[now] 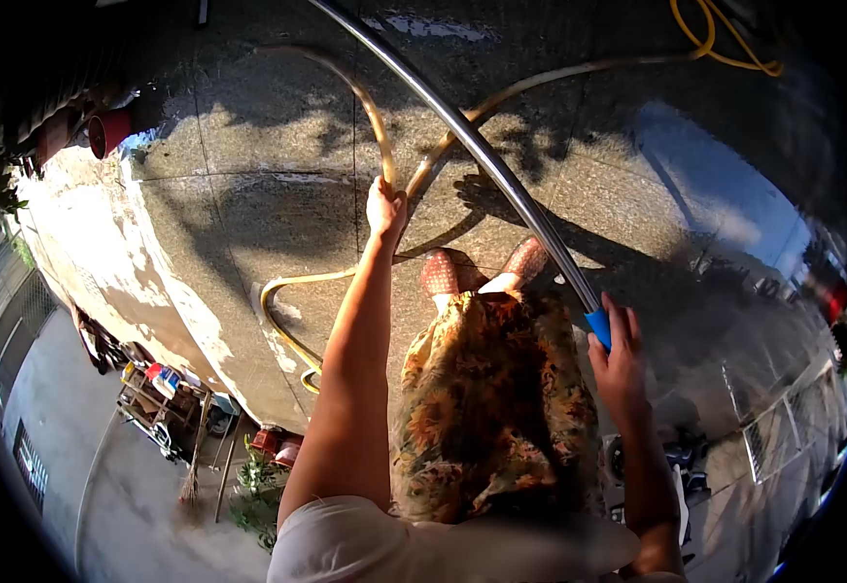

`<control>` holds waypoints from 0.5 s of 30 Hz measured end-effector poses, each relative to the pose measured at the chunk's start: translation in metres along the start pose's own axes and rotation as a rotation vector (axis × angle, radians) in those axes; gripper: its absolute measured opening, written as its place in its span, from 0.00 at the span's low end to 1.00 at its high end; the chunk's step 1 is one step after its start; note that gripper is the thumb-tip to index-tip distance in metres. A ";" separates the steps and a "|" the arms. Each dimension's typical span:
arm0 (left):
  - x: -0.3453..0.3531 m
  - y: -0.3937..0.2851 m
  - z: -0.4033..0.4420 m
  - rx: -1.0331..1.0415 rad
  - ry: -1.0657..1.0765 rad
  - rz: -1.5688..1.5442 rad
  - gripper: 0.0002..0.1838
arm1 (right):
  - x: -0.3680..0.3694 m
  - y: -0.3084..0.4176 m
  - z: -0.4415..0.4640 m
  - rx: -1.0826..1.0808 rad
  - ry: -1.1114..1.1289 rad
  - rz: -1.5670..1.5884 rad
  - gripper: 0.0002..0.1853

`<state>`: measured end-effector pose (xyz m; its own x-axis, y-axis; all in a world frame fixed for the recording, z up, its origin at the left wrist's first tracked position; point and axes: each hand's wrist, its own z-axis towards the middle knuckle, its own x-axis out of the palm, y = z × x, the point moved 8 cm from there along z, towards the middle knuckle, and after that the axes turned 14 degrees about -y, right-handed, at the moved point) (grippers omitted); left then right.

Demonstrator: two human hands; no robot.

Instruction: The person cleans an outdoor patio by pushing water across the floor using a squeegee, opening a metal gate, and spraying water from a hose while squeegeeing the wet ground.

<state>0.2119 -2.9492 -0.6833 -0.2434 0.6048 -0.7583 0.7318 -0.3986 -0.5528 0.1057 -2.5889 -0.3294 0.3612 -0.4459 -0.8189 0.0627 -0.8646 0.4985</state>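
My left hand (pixel 384 207) is closed around a yellow garden hose (pixel 378 126), out in front of my body. From this hand a length arcs away to the upper left; its far end is too dim to make out. My right hand (pixel 622 348) grips the blue end of a long shiny metal pole (pixel 482 151), thumb on one side and fingers on the other. The pole slants up and left across the view, passing over the hose, and its far end lies outside the frame. Part of the blue end is hidden by my fingers.
Dotted shoes (pixel 440 273) stand on the wet concrete ground (pixel 277 223). More hose loops (pixel 270 296) lie left of my legs, with a yellow coil (pixel 705 44) at top right. A red bucket (pixel 108 133), a cluttered rack (pixel 156 394), a broom (pixel 193 466) and a metal fence (pixel 783 428) stand around.
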 end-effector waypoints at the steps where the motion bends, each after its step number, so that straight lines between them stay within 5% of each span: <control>1: -0.022 -0.010 -0.019 -0.041 -0.015 -0.111 0.13 | -0.011 0.006 -0.011 -0.023 0.058 -0.043 0.27; 5: -0.153 -0.083 -0.081 -0.333 -0.079 -0.094 0.16 | -0.079 0.004 -0.079 -0.039 0.195 -0.077 0.32; 7: -0.202 -0.074 -0.104 -0.197 -0.190 -0.128 0.20 | -0.127 -0.006 -0.118 -0.054 0.170 -0.071 0.32; 9: -0.258 -0.086 -0.130 -0.288 -0.169 -0.244 0.17 | -0.174 -0.018 -0.164 -0.055 0.202 -0.135 0.33; 15: -0.402 -0.181 -0.195 -0.185 -0.071 -0.010 0.14 | -0.272 -0.006 -0.252 -0.099 0.234 -0.182 0.32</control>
<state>0.3018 -2.9856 -0.2111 -0.2909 0.5554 -0.7791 0.8317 -0.2556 -0.4928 0.2418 -2.4043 -0.0375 0.5395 -0.2102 -0.8153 0.2320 -0.8937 0.3839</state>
